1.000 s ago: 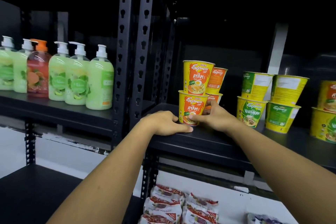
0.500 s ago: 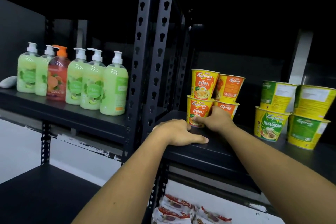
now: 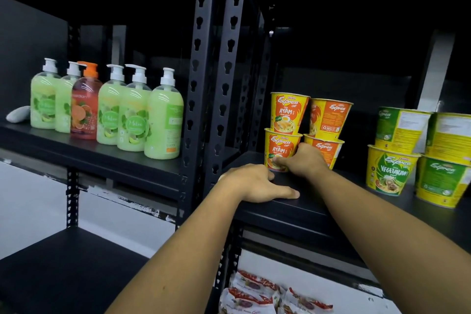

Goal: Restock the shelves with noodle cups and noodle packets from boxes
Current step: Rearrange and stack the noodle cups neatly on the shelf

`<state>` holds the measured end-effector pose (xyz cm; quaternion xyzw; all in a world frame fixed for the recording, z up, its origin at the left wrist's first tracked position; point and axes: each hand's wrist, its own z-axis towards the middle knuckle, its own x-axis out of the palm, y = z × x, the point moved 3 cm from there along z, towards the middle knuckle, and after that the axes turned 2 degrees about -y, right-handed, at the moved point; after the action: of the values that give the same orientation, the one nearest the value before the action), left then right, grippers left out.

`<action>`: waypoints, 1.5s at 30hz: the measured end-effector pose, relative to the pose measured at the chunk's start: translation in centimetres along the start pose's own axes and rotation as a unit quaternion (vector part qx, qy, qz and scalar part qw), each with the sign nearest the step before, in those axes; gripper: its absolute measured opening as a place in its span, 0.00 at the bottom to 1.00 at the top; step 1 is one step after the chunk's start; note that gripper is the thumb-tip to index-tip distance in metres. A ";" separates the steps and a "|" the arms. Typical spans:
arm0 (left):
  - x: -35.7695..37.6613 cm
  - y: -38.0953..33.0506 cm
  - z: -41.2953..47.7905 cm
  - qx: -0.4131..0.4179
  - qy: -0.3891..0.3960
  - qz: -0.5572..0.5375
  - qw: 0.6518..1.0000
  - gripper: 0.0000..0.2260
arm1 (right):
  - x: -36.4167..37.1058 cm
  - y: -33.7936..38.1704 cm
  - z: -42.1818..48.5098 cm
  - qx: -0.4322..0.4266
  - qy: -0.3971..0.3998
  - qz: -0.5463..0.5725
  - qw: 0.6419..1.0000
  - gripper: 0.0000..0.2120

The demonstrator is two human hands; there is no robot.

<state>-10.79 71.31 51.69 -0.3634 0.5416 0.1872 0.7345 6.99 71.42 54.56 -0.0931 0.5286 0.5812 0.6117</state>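
The right hand (image 3: 304,160) is wrapped around the base of the lower orange cup (image 3: 280,150), thumb across its printed front and the remaining fingers curled out of sight behind it, so the grip reads as closed on the cup though the far-side contact is hidden. That cup stands upright on the black shelf (image 3: 318,211), long axis vertical, directly ahead of the fingertips and touching them, with a second orange cup (image 3: 289,112) stacked on top of it. The left hand (image 3: 257,182) lies flat and relaxed on the shelf's front lip, holding nothing, just short of the cup's foot and nearer the upright post (image 3: 216,84) than the right hand is. Any nudge to the stack, I judge, falls to the right hand, since it already has the cup (the upper cup rides on whatever the lower one does). Just beyond its knuckles stands a rear pair of orange cups (image 3: 328,120), partly blocked by the hand. Green cups (image 3: 390,168) stand well apart to the right, cut off at the frame edge. Noodle packets (image 3: 254,293) below are only partly in view, and no box shows.
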 end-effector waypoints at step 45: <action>-0.1 -0.2 -0.2 -0.005 0.001 0.003 1.000 0.46 | 0.2 0.0 0.5 0.031 -0.013 -0.043 0.999 0.25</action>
<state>-10.85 71.00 51.85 -0.3654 0.5425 0.1920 0.7316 7.23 71.93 54.58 -0.0889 0.5335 0.5390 0.6457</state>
